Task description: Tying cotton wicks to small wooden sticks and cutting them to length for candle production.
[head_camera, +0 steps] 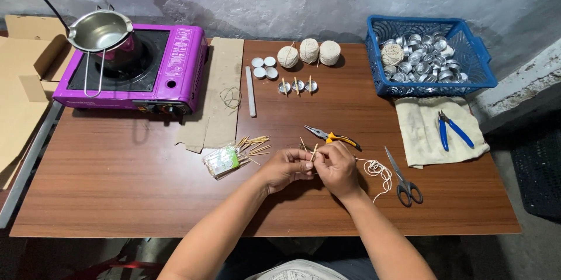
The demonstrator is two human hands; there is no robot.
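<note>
— Where are your hands?
— Your left hand (pixel 284 168) and right hand (pixel 336 166) meet near the tabletop's (pixel 117 192) front edge, both pinching a thin wooden stick (pixel 314 152).
— And the string (pixel 377 170)?
— It trails rightward toward the scissors (pixel 402 177); the pliers (pixel 332 135) lie just behind.

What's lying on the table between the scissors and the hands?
A loose tangle of white string lies between the scissors and the right hand, seen from the head view.

The stove (pixel 137 69) is purple, the basket (pixel 431 84) blue, holding silver cups (pixel 423 58). Pliers (pixel 333 136) have yellow-and-black grips, cutters (pixel 453 130) blue ones. The table (pixel 146 186) is reddish-brown woodgrain; string (pixel 377 170) white; scissors (pixel 403 182) black-handled.
</note>
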